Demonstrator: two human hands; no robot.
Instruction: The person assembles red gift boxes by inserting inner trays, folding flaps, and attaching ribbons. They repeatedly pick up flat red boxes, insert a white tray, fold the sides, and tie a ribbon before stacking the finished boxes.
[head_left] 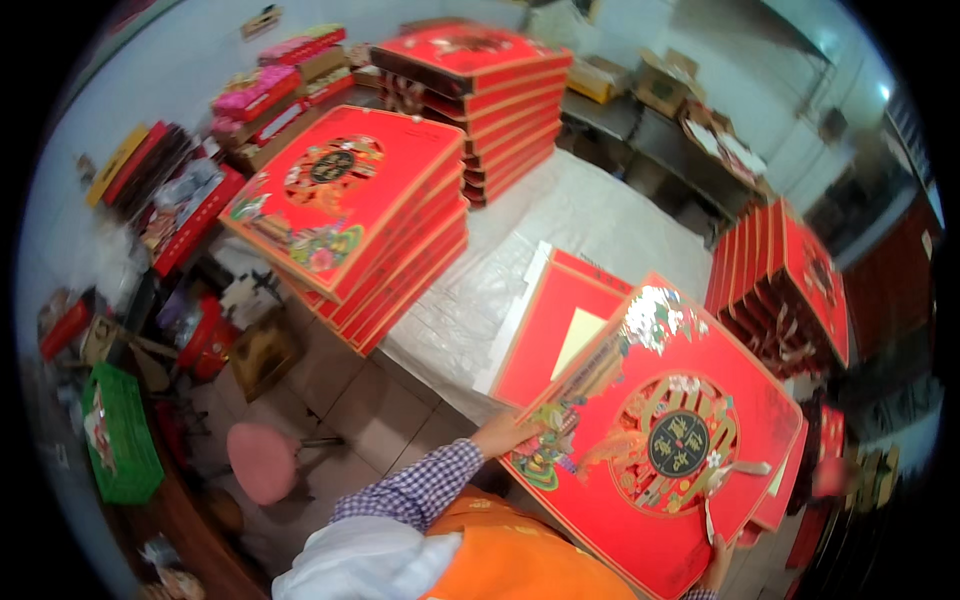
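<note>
A large red gift box (590, 490), with a round ornamental cut-out, flower prints and a loose pale ribbon (738, 468) on its face, is held between my two hands over the table's near edge. My left hand (508, 432) is closed on its left edge, by the printed flowers. Low down on the right, my right hand (718, 562) grips the near edge; most of its fingers are hidden. Partly covered by the box lies a flat red panel (527, 368) with a pale yellow rectangle (578, 342) and a white side strip.
Plastic sheeting (560, 215) covers the table. Red gift boxes stand in a fanned stack (400, 175) at left, a taller stack (515, 95) behind it, and another stack (770, 265) at right. A pink stool (262, 462) and a green crate (122, 435) are at left.
</note>
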